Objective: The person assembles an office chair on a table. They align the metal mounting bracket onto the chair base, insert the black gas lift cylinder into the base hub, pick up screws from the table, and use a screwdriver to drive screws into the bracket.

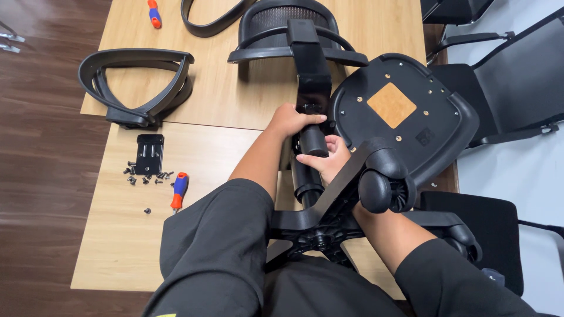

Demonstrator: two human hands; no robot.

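— Hands first: what are they doing?

— Both hands meet at the middle of the frame. The left hand (292, 120) is closed over the top of the black cylinder (313, 141); the right hand (326, 157) cups it from below, fingers curled around it.

— And the cylinder?

— It rises from the wheeled base (329, 223) at lower centre, beside the upturned seat (411, 129) on the worktop (235, 94).

— How far along does it look?

— Partway, I'd judge. The backrest (288, 29) appears joined to the seat, but two armrests (138, 85) lie loose at upper left. A bracket (149, 152), screws (147, 176) and a screwdriver (179, 189) wait at left, with another screwdriver (154, 13) at the top.
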